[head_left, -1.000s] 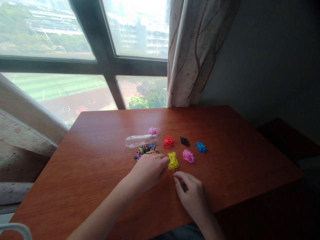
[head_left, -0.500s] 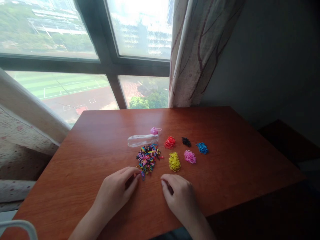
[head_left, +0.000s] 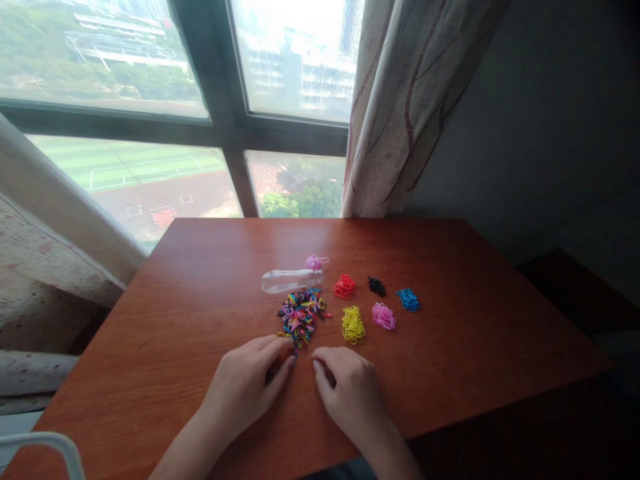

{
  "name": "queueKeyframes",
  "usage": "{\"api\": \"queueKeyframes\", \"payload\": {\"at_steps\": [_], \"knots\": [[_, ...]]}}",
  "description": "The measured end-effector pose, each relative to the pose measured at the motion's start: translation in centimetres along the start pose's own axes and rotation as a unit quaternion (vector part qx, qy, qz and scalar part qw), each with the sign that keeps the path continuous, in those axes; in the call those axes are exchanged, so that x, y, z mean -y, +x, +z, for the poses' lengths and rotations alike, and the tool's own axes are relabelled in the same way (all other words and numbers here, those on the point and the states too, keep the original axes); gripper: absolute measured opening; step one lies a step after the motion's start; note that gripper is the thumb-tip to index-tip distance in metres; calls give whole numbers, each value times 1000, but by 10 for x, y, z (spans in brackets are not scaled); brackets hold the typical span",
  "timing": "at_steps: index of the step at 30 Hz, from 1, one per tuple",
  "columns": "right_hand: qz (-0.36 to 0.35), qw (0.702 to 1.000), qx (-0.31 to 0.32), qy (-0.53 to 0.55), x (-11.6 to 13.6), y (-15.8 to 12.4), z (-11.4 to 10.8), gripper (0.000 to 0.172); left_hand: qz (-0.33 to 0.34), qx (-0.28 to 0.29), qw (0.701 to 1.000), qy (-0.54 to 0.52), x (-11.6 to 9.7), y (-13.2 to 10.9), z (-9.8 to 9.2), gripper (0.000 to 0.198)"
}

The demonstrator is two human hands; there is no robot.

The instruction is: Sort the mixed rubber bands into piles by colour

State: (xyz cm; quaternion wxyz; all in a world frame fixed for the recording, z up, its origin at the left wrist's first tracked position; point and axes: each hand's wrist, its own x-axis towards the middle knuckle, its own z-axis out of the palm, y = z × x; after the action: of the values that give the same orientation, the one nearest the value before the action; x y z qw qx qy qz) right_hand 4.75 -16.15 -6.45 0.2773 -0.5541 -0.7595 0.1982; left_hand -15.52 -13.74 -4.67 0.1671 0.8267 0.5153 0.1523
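A mixed pile of small coloured rubber bands [head_left: 300,315] lies on the wooden table. At its near edge, my left hand [head_left: 253,375] has thumb and forefinger closed around a few bands, partly hidden by the fingertips. My right hand [head_left: 350,387] rests just right of it, thumb and forefinger pinched together; whatever may be between them is too small to make out. Sorted by colour to the right are yellow bands [head_left: 353,325], red bands [head_left: 344,287], pink bands [head_left: 384,316], black bands [head_left: 377,287] and blue bands [head_left: 409,299].
Behind the mixed pile a clear plastic bottle [head_left: 290,281] lies on its side, with a pink cap [head_left: 317,262] by its mouth. The brown table [head_left: 480,313] reaches to a window with curtains [head_left: 395,133]. A white curved tube [head_left: 55,441] shows at the lower left.
My right hand has shifted left, closer to my left hand. The left fingertips now cover more of the bands at the pile's near edge. The whole view has shifted slightly.
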Motion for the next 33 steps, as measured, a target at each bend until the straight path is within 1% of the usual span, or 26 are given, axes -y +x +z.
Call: {"api": "queueKeyframes", "payload": {"at_steps": [4, 6, 14, 20, 24, 33], "knots": [[6, 1000, 3, 2, 1, -1, 0, 16, -2, 24, 1000, 15, -4, 0, -1, 11], [6, 1000, 2, 5, 0, -1, 0, 16, -3, 26, 999, 18, -3, 0, 0, 10], [-3, 1000, -5, 2, 0, 0, 0, 16, 13, 11, 1000, -2, -1, 0, -1, 10], [-8, 1000, -13, -11, 0, 2, -1, 16, 38, 2, 999, -15, 1, 0, -1, 16], [-6, 1000, -15, 8, 0, 1, 0, 17, 40, 3, 999, -27, 2, 0, -1, 17], [-13, 1000, -18, 4, 0, 0, -2, 18, 43, -28, 998, -39, 2, 0, -2, 18]]}}
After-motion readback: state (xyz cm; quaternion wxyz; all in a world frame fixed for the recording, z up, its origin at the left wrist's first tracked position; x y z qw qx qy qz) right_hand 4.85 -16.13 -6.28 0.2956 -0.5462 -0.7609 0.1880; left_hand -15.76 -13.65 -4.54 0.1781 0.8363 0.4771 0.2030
